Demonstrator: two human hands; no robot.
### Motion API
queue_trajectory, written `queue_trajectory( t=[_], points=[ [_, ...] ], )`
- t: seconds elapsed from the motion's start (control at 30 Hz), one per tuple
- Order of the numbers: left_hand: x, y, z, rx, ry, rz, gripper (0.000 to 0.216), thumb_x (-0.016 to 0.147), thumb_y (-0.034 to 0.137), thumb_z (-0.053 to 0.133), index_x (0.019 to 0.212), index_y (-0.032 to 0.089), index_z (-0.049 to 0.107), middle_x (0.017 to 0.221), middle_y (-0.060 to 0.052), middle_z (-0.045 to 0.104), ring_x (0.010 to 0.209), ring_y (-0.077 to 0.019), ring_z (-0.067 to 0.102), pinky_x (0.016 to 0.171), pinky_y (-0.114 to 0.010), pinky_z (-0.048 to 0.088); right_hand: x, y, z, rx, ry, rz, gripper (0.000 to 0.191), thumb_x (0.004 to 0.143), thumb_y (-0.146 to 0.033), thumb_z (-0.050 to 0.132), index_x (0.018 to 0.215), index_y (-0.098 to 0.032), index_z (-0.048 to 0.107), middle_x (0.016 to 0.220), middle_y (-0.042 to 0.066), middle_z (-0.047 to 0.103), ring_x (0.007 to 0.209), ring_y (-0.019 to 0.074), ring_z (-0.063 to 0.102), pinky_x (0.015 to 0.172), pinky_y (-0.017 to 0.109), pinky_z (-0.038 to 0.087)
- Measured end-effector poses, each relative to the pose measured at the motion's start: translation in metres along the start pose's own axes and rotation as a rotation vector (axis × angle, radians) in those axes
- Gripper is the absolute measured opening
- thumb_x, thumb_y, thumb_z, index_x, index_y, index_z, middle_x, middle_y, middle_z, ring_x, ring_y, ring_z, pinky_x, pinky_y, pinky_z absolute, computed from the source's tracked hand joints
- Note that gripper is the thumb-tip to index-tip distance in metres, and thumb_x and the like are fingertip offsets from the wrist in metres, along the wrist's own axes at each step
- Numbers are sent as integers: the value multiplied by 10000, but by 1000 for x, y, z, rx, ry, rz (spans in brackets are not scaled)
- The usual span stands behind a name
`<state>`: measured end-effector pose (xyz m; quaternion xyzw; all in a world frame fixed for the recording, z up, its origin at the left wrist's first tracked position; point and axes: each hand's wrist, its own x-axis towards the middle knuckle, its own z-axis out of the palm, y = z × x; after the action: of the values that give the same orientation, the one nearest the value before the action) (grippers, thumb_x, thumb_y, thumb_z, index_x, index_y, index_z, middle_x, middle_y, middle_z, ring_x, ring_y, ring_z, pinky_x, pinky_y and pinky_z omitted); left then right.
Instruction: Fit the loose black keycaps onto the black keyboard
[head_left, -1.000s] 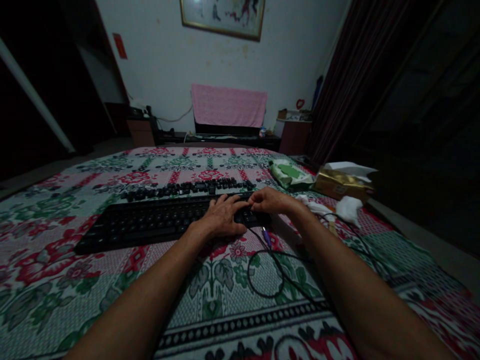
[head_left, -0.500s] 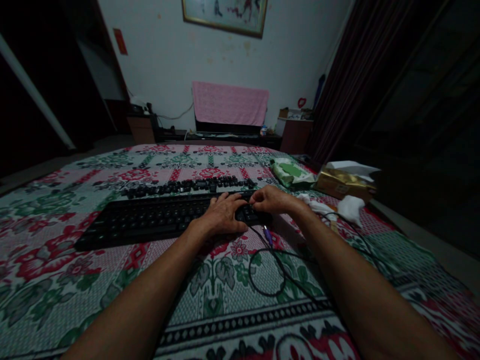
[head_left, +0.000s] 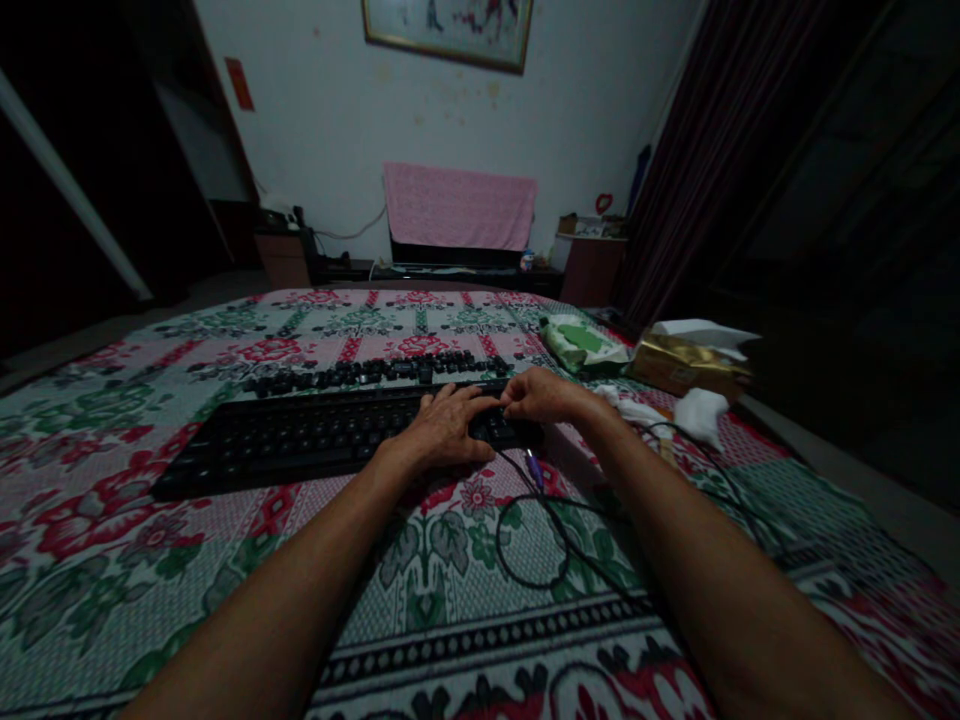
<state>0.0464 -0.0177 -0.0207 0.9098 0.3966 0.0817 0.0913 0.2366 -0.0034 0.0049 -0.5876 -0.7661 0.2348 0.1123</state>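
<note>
Keyboard, black, lying flat on a floral patterned cloth, long side running left to right, directly ahead of both forearms. Left hand: palm down over the right-hand part of the keyboard; grip spread, thumb apart from the fingers, index finger extended to the right hand. Right hand: at the right end of the keyboard, near the far edge; grip closed in a pinch, thumb and fingertips pressed together close to the left index fingertip. Impossible to tell any item between the right fingertips, owing to poor light and the covering fingers. Loose black keycaps: set out in a long uneven band on the cloth, just beyond the far edge of the keyboard. Black cable: looped on the cloth between the forearms, purple connector just below the right end of the keyboard. Beyond the right forearm: crumpled white tissue, gold tissue box and green-and-white packet. In the background, against the wall: pink towel, draped, below a framed picture.
</note>
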Motion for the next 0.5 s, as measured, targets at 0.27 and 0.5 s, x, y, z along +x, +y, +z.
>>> queue_trajectory(
  t=[0.27, 0.5],
  points=[
    [0, 2, -2, 20, -50, -14, 626, 614, 573, 520, 1200, 445, 339, 1371, 21, 215, 1225, -363, 140, 903, -581, 186, 2, 1, -1, 98, -65, 0, 182, 579, -181, 564, 742, -139, 633, 610, -10, 595, 502, 65, 468, 472, 162, 364],
    [2, 1, -2, 22, -43, -11, 601, 610, 568, 520, 1180, 453, 367, 1356, 27, 236, 1214, -354, 160, 909, -565, 188, 3, -3, -2, 48, -99, 29, 184, 585, -168, 547, 751, -137, 619, 603, -7, 579, 487, 59, 449, 463, 160, 356]
  ],
)
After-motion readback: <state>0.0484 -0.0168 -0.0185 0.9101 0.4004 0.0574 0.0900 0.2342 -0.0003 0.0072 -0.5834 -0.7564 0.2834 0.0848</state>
